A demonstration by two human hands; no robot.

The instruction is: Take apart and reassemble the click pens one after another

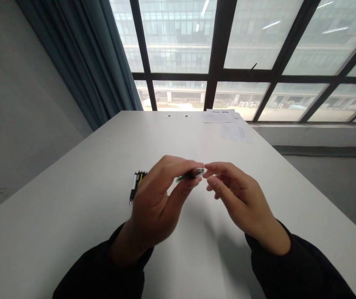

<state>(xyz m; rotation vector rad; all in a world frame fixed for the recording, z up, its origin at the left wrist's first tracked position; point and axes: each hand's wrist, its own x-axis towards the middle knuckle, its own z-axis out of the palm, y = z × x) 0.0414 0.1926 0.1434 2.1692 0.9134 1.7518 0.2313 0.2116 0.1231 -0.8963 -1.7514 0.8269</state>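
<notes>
Pinched between the thumb and fingers of my left hand [162, 199] is a dark pen [193, 173], blurred and seen at a slant, with a pale right end and a greenish left end. My right hand [240, 197] is just to the right of it, fingers curved and thumb apart from the index finger. The right index fingertip is very close to the pen's pale end; whether they touch I cannot tell. Partly behind my left hand, several pens [133, 187] lie side by side on the white table, black, white and yellow among them.
The white table [81, 187] stretches away to large windows [181, 37]. Printed papers [235, 132] lie at its far right edge. Two small round fittings [188, 116] are near the far edge. A blue curtain [84, 54] hangs at the left beside a grey wall.
</notes>
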